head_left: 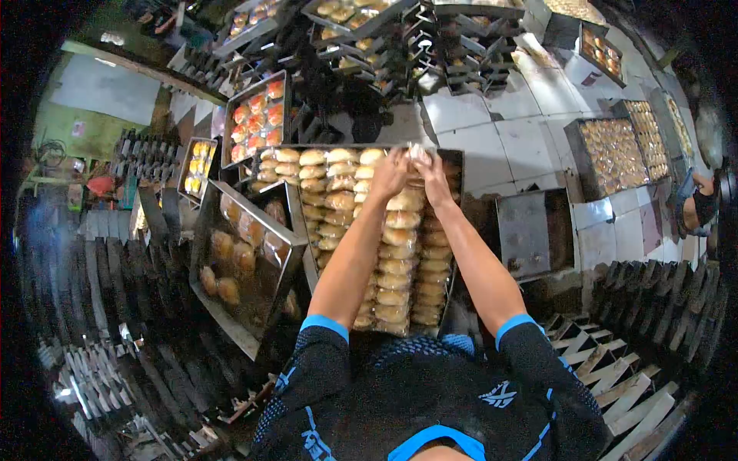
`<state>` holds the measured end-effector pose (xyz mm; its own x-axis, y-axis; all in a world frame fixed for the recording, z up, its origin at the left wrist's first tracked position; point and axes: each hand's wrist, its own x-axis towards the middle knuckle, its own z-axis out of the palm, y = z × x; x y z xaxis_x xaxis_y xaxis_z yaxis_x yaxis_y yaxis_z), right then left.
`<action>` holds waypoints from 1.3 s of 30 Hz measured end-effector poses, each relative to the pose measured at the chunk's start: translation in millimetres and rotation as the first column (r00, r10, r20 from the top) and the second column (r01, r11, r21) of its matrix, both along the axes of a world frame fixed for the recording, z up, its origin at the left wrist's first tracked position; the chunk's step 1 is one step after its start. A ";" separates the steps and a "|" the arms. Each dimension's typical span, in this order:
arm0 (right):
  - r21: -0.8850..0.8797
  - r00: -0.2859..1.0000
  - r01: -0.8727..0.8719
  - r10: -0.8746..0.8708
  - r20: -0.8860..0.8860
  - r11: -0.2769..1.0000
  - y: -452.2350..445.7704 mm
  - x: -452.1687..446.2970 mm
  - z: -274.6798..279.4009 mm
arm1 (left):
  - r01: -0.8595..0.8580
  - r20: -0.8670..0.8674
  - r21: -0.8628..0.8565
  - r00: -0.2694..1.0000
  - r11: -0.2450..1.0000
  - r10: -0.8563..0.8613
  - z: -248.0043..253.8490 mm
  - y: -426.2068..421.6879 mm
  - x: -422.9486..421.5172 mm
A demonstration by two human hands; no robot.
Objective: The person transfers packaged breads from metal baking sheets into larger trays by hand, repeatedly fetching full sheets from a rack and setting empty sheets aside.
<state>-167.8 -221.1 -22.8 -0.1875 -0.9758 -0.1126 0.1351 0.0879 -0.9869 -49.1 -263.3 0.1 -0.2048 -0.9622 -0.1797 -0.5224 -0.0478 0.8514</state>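
In front of me a large metal tray (459, 165) is packed with rows of golden buns in clear plastic wrap (395, 266). At its far edge my left hand (390, 175) and my right hand (433, 175) come close together, fingers curled. Between their fingertips is a pale, shiny wrapped bun (417, 153), blurred and partly covered by the fingers. Just below the hands, more wrapped buns lie stacked in columns.
Left of the tray, a tilted metal tray (254, 206) holds bagged buns. Beyond it are trays with red-topped (255, 119) and yellow packs (200, 167). On the right stand a dark metal tray (534, 234) and a tray of small buns (613, 155). Stacked trays (623, 369) flank me.
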 end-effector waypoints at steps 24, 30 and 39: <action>0.214 0.869 -0.191 0.063 0.491 0.958 3.5 25.4 -63.8 | 0.308 0.447 -0.444 0.890 0.842 -0.090 44.4 84.9 34.1; 0.142 0.831 -0.237 0.125 0.543 0.961 6.7 43.7 -32.4 | 0.045 0.313 -0.694 0.918 0.719 0.245 134.0 176.0 212.4; -0.318 0.645 -0.636 0.259 -0.719 0.703 61.2 226.6 128.6 | -0.112 0.608 -0.262 0.752 0.958 0.254 10.1 175.3 407.8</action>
